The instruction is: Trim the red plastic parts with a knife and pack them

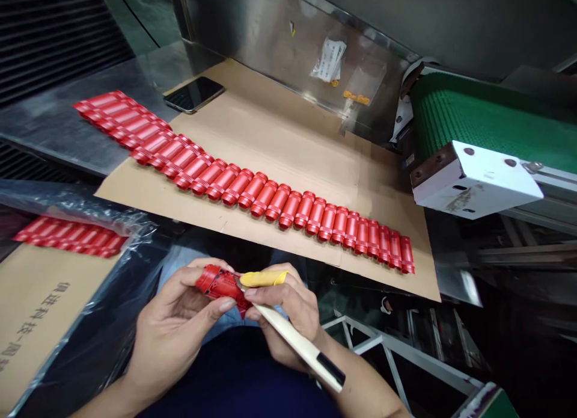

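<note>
My left hand [174, 328] is closed around a small red plastic part [219, 282], held over my lap. My right hand [288, 313] grips a cream-handled knife [300, 346], its blade end meeting the red part; a yellow finger cot [264, 278] covers that hand's index finger. A long row of several red plastic parts [252, 189] lies side by side on a cardboard sheet [288, 135] in front of me.
A box lined with plastic film [67, 273] at the left holds more red parts [72, 236]. A phone [193, 94] lies at the cardboard's far corner. A green conveyor belt [487, 117] with a white end bracket stands at the right. Small plastic bags [331, 60] hang on the steel wall.
</note>
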`<state>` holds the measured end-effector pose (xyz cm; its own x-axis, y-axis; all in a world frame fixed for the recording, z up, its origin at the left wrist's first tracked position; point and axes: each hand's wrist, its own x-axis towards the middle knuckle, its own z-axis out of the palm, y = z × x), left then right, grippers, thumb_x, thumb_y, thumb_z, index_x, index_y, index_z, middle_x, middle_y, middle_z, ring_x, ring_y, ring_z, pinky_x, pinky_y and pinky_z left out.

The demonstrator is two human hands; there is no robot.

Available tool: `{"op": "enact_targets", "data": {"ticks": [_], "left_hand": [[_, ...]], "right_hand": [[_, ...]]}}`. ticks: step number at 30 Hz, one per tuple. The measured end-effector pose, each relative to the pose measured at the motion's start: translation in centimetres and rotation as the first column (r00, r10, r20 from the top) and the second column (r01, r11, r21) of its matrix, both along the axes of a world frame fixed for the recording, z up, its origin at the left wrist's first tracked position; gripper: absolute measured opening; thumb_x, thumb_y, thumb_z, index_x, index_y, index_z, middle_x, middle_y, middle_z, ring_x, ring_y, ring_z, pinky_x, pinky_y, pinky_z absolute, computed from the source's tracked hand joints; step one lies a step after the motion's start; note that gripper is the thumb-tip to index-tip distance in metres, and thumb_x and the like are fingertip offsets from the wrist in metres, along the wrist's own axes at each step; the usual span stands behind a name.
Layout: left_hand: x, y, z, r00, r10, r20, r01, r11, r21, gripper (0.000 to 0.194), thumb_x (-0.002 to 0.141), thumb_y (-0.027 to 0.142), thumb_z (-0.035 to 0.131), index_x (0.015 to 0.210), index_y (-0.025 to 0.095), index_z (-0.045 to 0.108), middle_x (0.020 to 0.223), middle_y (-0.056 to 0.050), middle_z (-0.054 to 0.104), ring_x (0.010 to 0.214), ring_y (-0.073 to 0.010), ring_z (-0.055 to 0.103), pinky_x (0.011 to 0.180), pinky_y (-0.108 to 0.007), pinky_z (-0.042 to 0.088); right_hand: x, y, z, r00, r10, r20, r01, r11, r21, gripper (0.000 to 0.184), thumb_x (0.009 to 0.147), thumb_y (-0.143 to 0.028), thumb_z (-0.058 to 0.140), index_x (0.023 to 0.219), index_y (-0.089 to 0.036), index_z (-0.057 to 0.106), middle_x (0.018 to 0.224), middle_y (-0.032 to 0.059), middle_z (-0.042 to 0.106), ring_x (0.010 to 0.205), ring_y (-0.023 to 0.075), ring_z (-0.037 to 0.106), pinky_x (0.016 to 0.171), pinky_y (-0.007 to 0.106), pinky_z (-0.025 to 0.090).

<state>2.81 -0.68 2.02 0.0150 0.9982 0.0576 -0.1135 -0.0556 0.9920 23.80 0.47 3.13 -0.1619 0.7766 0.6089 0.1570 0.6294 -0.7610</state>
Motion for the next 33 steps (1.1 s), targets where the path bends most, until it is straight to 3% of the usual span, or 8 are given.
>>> {"op": "enact_targets", "data": {"ticks": [14, 21, 27, 33], "left_hand": [[0.1, 0.1, 0.4, 1.0, 0.008, -0.005, -0.008, 1.0, -0.002, 0.022, 0.099, 0.014, 0.089, 0.112, 0.032, 0.083, 0.122, -0.003, 0.079, 0.114, -0.021, 0.08, 0.098, -0.025, 0.069], [0.4, -0.1, 0.1, 1.0, 0.008, 0.001, -0.008, 0.999, 0.032, 0.027, 0.099, 0.008, 0.087, 0.113, 0.031, 0.083, 0.122, -0.003, 0.078, 0.115, -0.0198, 0.08, 0.101, -0.024, 0.069], [0.5, -0.4, 0.3, 0.995, 0.104, -0.003, -0.104, 0.993, 0.06, 0.031, 0.099, 0.007, 0.087, 0.116, 0.033, 0.082, 0.13, 0.0, 0.077, 0.121, -0.0208, 0.081, 0.106, -0.029, 0.071], [0.1, -0.1, 0.7, 0.997, 0.079, 0.004, -0.079, 0.996, 0.038, 0.026, 0.098, 0.01, 0.089, 0.114, 0.029, 0.082, 0.128, -0.002, 0.08, 0.112, -0.0218, 0.085, 0.1, -0.029, 0.073]], "right_hand": [[-0.5, -0.5, 0.0, 0.998, -0.06, -0.03, 0.058, 0.997, -0.044, 0.015, 0.114, -0.024, 0.075, 0.129, -0.022, 0.075, 0.112, 0.0129, 0.088, 0.109, 0.0285, 0.085, 0.094, 0.046, 0.073], [-0.8, -1.0, 0.1, 0.996, -0.084, 0.028, 0.085, 0.996, -0.016, 0.027, 0.109, -0.015, 0.073, 0.135, -0.023, 0.072, 0.115, 0.0132, 0.087, 0.107, 0.0296, 0.085, 0.095, 0.048, 0.072], [-0.3, -1.2, 0.8, 0.988, -0.14, 0.06, 0.141, 0.99, -0.008, 0.025, 0.107, -0.014, 0.07, 0.13, -0.022, 0.07, 0.112, 0.0145, 0.084, 0.103, 0.0312, 0.083, 0.088, 0.05, 0.073], [0.2, -0.7, 0.9, 0.999, -0.039, 0.001, 0.039, 0.999, 0.015, 0.021, 0.112, -0.017, 0.071, 0.134, -0.021, 0.072, 0.113, 0.0139, 0.087, 0.109, 0.0287, 0.084, 0.096, 0.048, 0.075]]}}
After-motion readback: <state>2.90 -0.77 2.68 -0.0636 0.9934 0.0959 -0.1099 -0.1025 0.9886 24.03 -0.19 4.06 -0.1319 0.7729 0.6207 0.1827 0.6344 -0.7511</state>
